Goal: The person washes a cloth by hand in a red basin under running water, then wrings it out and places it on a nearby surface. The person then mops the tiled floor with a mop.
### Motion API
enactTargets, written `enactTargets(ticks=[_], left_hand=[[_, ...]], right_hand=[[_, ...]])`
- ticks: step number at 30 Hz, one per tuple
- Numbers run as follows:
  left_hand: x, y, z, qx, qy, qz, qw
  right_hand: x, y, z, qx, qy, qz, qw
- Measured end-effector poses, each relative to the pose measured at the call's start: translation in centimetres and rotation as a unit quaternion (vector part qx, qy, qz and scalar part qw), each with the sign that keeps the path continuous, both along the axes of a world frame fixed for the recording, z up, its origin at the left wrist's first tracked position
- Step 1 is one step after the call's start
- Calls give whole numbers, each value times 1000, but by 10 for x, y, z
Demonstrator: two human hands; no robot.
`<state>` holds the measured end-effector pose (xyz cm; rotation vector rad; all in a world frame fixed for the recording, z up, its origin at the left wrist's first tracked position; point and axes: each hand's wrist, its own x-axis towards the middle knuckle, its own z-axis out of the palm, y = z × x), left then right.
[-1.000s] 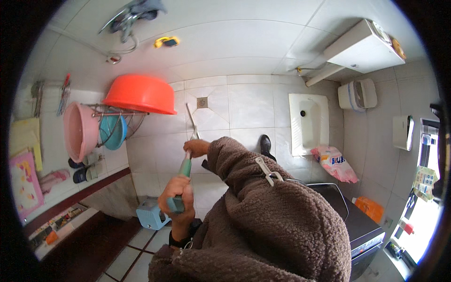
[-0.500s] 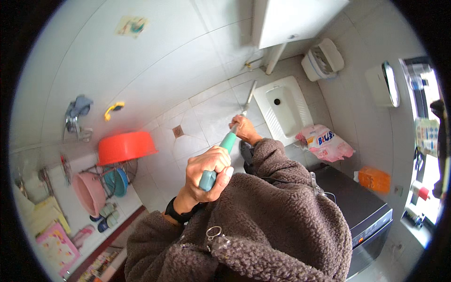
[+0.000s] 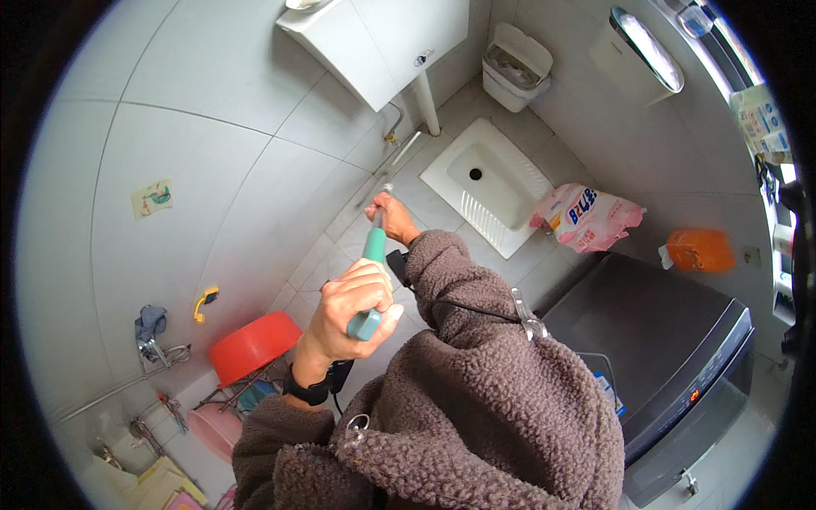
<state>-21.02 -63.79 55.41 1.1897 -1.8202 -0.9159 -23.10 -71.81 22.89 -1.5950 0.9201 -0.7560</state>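
Note:
Both my hands hold a long pole [image 3: 375,244] with a green and grey-blue grip; it slants down toward the floor by the wall. My left hand [image 3: 353,310] wraps round the grip's upper end, whose rounded tip sticks out past the fingers. Lower down, my right hand [image 3: 392,218] closes round the pale shaft. At the bottom end a narrow whitish strip [image 3: 407,149] lies near the wall; it is partly blurred, and I cannot make out what kind of head it is. Just right of it a white squat toilet [image 3: 490,187] is set in the tiled floor.
A lidded white bin [image 3: 515,72] stands in the far corner, and a pink bag [image 3: 588,217] rests beside the toilet. A dark washing machine [image 3: 646,340] is at right. A white cistern [image 3: 382,47] hangs ahead; a red basin [image 3: 255,344] sits on a rack at left.
My view has swung, so the room's fixtures sit differently in it. The pole's lower end has moved left, away from the toilet and closer to the wall. Both hands keep their hold.

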Motion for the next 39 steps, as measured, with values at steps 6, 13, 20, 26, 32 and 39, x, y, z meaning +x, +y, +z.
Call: enactTargets(ticks=[6, 13, 20, 26, 32, 39], left_hand=[[-14, 3, 8, 29, 47, -64, 996], [5, -7, 34, -7, 141, 49, 989], [-69, -40, -46, -84, 134, 181, 971], [-80, -67, -79, -20, 92, 89, 992], [-66, -51, -67, 41, 78, -11, 996], [-44, -49, -25, 91, 86, -22, 992]], right_hand=[[-49, 21, 6, 3, 17, -32, 999], [-71, 12, 33, -24, 90, -202, 975], [-97, -113, -2, -94, -36, -520, 848], [-125, -130, -35, -107, 9, -493, 864], [-154, -91, -29, -70, 93, -359, 926], [-163, -75, 4, -63, 126, -240, 960]])
